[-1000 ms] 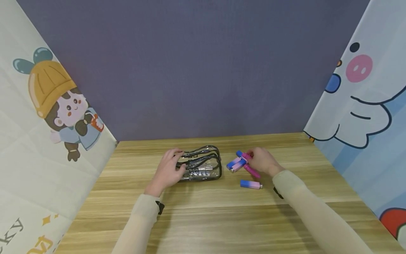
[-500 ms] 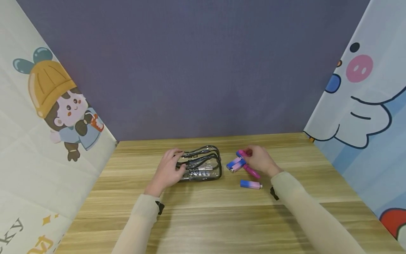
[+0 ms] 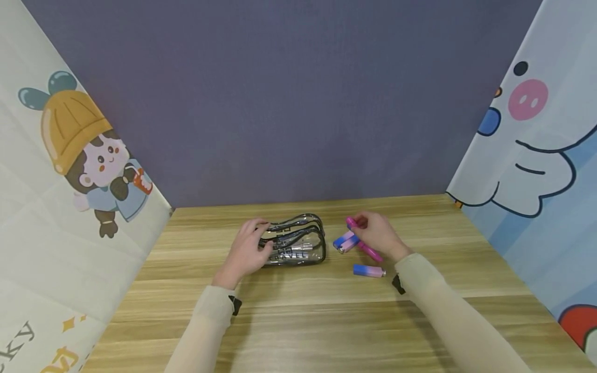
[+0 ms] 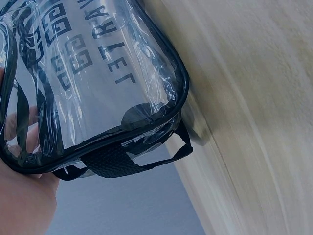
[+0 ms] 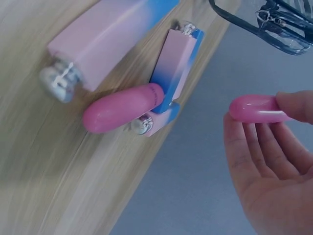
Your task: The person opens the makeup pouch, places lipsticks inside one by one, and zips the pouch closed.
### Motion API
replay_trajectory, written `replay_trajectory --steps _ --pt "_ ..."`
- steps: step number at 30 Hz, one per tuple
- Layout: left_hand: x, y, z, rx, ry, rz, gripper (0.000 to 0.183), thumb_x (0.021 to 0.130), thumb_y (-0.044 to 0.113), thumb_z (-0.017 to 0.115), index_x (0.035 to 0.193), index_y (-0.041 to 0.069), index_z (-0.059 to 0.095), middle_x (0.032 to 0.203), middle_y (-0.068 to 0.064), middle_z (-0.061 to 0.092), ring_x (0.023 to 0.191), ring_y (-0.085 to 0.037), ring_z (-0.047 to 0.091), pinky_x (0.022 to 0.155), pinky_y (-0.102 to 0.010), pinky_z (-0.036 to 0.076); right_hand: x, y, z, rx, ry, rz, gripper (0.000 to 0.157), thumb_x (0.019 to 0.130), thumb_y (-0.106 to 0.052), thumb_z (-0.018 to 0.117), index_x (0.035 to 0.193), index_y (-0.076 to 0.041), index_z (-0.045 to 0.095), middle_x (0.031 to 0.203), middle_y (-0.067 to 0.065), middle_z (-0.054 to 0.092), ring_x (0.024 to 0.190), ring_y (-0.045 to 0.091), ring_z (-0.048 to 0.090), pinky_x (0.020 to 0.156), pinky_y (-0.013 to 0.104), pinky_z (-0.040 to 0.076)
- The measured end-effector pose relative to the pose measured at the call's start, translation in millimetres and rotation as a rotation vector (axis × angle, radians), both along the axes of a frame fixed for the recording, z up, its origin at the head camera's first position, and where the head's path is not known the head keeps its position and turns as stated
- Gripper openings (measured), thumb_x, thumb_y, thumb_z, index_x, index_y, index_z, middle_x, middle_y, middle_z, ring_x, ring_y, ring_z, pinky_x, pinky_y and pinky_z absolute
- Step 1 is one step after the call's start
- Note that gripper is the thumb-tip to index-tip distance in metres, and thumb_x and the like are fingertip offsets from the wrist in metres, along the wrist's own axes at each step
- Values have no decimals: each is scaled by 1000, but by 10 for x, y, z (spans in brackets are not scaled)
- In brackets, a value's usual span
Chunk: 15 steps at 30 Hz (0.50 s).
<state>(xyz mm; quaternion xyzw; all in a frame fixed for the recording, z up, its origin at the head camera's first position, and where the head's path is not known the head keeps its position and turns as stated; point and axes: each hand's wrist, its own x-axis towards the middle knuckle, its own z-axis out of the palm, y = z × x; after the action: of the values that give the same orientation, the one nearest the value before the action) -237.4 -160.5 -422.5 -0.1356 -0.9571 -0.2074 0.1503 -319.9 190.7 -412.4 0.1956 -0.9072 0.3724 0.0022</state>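
Note:
A clear plastic pouch with black piping and printed letters (image 3: pixel 300 255) lies on the table. My left hand (image 3: pixel 243 251) grips its left end; in the left wrist view, some fingers show through the clear plastic (image 4: pixel 93 103). To the right, my right hand (image 3: pixel 381 236) pinches a glossy pink rounded tube (image 5: pixel 254 108) between thumb and fingers, held above the table. Below that hand lie another pink tube (image 3: pixel 371 252) and blue-to-pink square lipstick-like tubes (image 3: pixel 346 242) with silvery ends, partly overlapping. One more gradient tube (image 3: pixel 367 270) lies apart, nearer me.
The wooden tabletop (image 3: pixel 298 321) runs up to a dark grey-purple panel (image 3: pixel 298 103) behind the things. Printed cartoon sheets stand at the left (image 3: pixel 51 217) and right (image 3: pixel 555 233). A silvery item (image 3: pixel 304 246) shows through the pouch's plastic.
My right hand has moved slightly left and away from me, raising the pink tube from the group of tubes. The left hand and the pouch have stayed put.

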Motion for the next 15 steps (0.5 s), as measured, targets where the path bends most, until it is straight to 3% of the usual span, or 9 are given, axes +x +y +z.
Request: replay_trajectory --steps 15 --pt "-15 -6 -20 -2 -3 1 55 96 29 55 142 -1 55 150 -14 46 142 -34 36 118 -54 30 34 -186 111 -84 42 1 28 93 -12 70 118 0 67 108 13 71 100 30 67 92 48 55"
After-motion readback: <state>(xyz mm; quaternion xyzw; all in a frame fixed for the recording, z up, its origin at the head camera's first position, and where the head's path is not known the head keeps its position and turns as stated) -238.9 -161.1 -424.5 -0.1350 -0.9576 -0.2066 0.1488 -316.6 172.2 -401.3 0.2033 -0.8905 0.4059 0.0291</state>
